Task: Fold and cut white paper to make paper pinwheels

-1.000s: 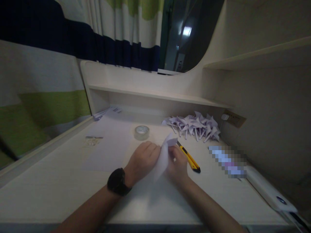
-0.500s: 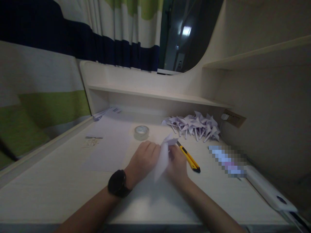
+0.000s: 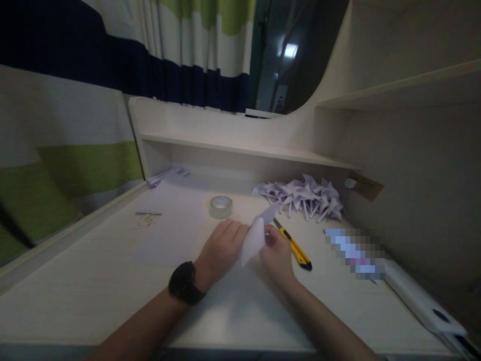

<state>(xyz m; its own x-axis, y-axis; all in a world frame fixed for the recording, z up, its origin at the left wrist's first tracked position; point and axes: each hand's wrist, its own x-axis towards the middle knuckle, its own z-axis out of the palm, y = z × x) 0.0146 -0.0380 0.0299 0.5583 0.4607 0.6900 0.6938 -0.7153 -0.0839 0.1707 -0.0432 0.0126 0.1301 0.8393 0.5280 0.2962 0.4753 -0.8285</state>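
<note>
Between my two hands is a piece of white paper (image 3: 254,239), bent into curved flaps that stand up from its middle. My left hand (image 3: 222,246), closed with its knuckles up, grips the paper's left side; a black watch is on that wrist. Curled fingers of my right hand (image 3: 280,254) pinch the paper's right edge, with the fingertips partly hidden. Just right of that hand, a yellow and black utility knife (image 3: 299,254) lies with its blade end pointing away from me. A roll of clear tape (image 3: 221,207) rests beyond my left hand.
A heap of white paper pinwheels (image 3: 300,195) lies at the back right. White paper sheets (image 3: 169,235) are spread at the left, with some small tan loops (image 3: 146,220) beside them. A blurred-out object (image 3: 353,253) and a long white device (image 3: 421,296) line the right side.
The paper's flaps have shifted: the front one now curls rounder and shorter between my hands. My right hand has turned slightly, its thumb and fingers showing more. The view has moved a little.
</note>
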